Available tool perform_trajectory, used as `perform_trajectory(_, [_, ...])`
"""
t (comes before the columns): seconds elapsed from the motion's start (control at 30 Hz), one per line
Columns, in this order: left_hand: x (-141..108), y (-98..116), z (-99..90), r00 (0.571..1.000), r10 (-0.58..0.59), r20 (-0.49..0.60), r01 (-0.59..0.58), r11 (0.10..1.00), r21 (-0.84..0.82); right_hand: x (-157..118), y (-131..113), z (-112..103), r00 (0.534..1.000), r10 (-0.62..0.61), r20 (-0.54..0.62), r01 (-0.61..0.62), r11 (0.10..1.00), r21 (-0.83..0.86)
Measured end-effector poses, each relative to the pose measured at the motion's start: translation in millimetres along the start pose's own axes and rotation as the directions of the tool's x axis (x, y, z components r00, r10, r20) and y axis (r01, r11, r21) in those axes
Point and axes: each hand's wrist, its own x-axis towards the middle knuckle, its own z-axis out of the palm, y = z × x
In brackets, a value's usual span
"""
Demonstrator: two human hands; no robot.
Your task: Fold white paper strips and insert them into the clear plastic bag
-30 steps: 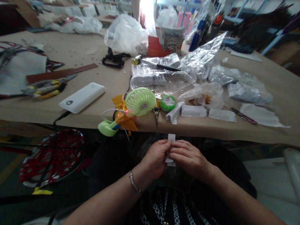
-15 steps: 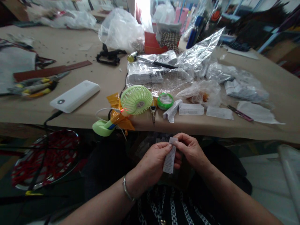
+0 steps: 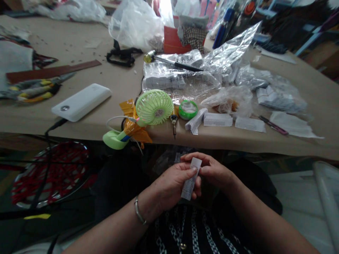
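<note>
A narrow white printed label [image 3: 188, 188] is held tilted over my lap, just in front of the table edge. My left hand [image 3: 173, 180] is closed on it, the thumb lying across its printed face. My right hand [image 3: 215, 173] is at its right edge, fingers curled behind it and partly hidden, thumb beside it. Whether it is one label or a thin stack, I cannot tell. On the table edge ahead lie a folded bunch of labels [image 3: 196, 121], a label stack [image 3: 218, 119] and another label strip [image 3: 250, 124].
A green fan [image 3: 154, 107] is taped at the table edge, beside a soldering iron [image 3: 174, 125] and a green tin [image 3: 188, 109]. A white power bank [image 3: 82, 102] lies left. Tweezers [image 3: 273, 125] lie right. Plastic-wrapped bundles [image 3: 164, 83] and a hammer [image 3: 177, 64] lie behind.
My right thumb has come off the label's top face to its right edge, and the right fingers have spread further behind it. The label tilts more. The view has shifted slightly downward.
</note>
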Motion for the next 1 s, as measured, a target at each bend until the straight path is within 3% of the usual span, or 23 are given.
perform_trajectory(0.13, [-1, -3, 0.9, 0.999, -0.039, -0.038, 0.040, 0.999, 0.030, 3, 1, 1, 0.993, -0.018, 0.119, 0.008, 0.997, 0.082])
perform_trajectory(0.33, [1, -7, 1.7, 0.999, 0.000, -0.043, 0.002, 0.999, 0.052, 6, 7, 8, 0.998, -0.005, 0.070, -0.006, 0.987, 0.158])
perform_trajectory(0.43, [1, -7, 1.0, 0.998, 0.026, -0.057, -0.022, 0.998, 0.065, 4, 8, 9, 0.999, -0.036, 0.016, 0.036, 0.999, 0.035])
perform_trajectory(0.5, [0, -5, -0.1, 0.996, 0.050, -0.068, -0.046, 0.997, 0.062, 1, 6, 9, 0.990, -0.113, -0.082, 0.098, 0.981, -0.168])
perform_trajectory(0.53, [0, -5, -0.6, 0.995, 0.065, -0.073, -0.061, 0.996, 0.060, -1, 5, 9, 0.974, -0.183, -0.133, 0.135, 0.941, -0.311])
perform_trajectory(0.6, [-2, -3, -1.5, 0.992, 0.091, -0.087, -0.086, 0.994, 0.064, -5, 0, 10, 0.917, -0.365, -0.163, 0.196, 0.765, -0.613])
perform_trajectory(0.67, [-3, -1, -1.6, 0.988, 0.107, -0.114, -0.099, 0.992, 0.075, -8, -4, 13, 0.862, -0.500, -0.090, 0.223, 0.532, -0.817])
perform_trajectory(0.73, [-4, 1, -1.5, 0.985, 0.103, -0.140, -0.093, 0.993, 0.077, -10, -5, 16, 0.839, -0.544, -0.013, 0.231, 0.377, -0.897])
perform_trajectory(0.87, [-3, 0, -2.2, 0.985, 0.091, -0.146, -0.079, 0.993, 0.082, -9, -2, 20, 0.840, -0.542, 0.024, 0.218, 0.297, -0.930])
perform_trajectory(0.93, [-3, -1, -3.2, 0.984, 0.095, -0.149, -0.082, 0.993, 0.089, -8, 0, 22, 0.835, -0.551, 0.011, 0.219, 0.313, -0.924])
perform_trajectory(1.0, [-4, -2, -4.1, 0.983, 0.108, -0.151, -0.095, 0.992, 0.088, -7, 0, 22, 0.833, -0.551, -0.047, 0.205, 0.387, -0.899])
